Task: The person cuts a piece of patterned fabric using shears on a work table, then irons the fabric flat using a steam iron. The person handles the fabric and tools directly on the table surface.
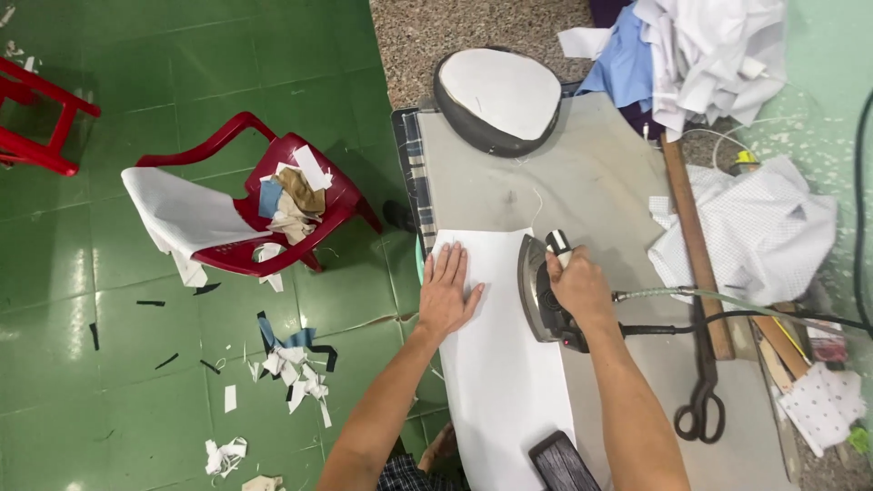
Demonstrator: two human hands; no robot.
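A long white strip of fabric (505,373) lies along the left side of the grey padded ironing table (600,173). My left hand (447,295) rests flat on it, fingers spread, near its far end. My right hand (579,289) grips the handle of a dark steam iron (538,291) that sits on the strip's right edge, just right of my left hand. A hose and a black cable (727,309) run from the iron to the right.
A rounded pressing pad (498,95) sits at the table's far end. A wooden ruler (696,236), black scissors (702,400) and white checked fabric (759,227) lie at right. A red plastic chair (264,205) with scraps stands on the green floor at left.
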